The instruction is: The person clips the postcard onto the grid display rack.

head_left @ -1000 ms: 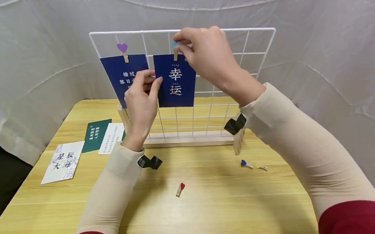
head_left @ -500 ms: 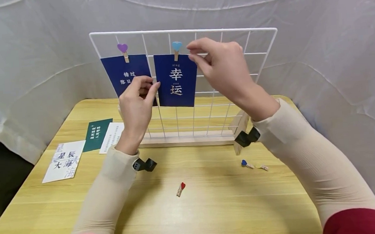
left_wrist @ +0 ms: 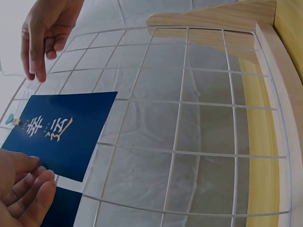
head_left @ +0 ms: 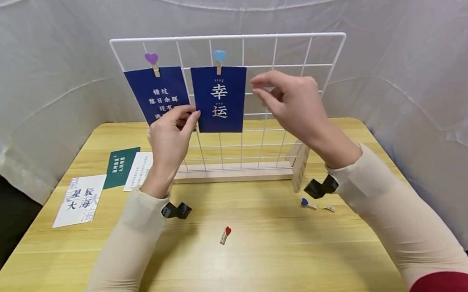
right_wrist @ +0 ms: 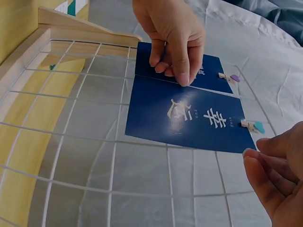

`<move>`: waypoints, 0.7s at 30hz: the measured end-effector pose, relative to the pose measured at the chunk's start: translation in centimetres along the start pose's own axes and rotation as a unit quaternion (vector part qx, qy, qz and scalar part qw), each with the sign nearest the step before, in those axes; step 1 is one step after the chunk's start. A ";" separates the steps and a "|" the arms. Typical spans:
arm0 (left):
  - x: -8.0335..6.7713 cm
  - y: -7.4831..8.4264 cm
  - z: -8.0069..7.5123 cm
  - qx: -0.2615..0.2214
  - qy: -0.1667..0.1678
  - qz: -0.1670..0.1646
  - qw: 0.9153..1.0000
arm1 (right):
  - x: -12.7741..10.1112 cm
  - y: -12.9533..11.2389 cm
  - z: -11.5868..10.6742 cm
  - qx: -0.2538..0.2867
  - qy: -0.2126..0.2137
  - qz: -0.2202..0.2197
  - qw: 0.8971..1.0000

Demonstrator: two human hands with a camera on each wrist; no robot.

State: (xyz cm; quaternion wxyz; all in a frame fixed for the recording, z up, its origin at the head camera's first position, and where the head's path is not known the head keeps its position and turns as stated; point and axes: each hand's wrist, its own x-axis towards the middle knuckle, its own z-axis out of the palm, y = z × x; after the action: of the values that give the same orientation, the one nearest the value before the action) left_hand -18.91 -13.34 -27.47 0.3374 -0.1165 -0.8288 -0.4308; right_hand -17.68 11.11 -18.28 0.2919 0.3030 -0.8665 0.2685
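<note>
On the white wire grid (head_left: 288, 53), a blue card (head_left: 220, 100) hangs from a blue-heart peg (head_left: 219, 60).
Her left hand (head_left: 173, 136) seems to pinch the card's lower left edge, though contact is hard to judge; right hand (head_left: 293, 100) hovers just beside it, fingers loosely curled, holding nothing.
</note>
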 end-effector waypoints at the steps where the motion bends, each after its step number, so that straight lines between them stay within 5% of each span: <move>1: -0.1 -0.1 0.0 -0.002 -0.002 0.001 1.000 | -0.3 0.2 0.0 0.004 0.001 0.003 1.000; 21: -1.9 -1.8 -0.3 0.004 -0.085 0.022 0.996 | -5.7 4.4 0.0 0.123 -0.040 0.111 0.985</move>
State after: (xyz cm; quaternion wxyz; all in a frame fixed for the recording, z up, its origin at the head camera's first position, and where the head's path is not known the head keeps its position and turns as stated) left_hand -18.20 -14.53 -29.77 0.2756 -0.1691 -0.8535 -0.4085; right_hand -16.97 16.15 -23.39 0.1861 0.2489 -0.8661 0.3915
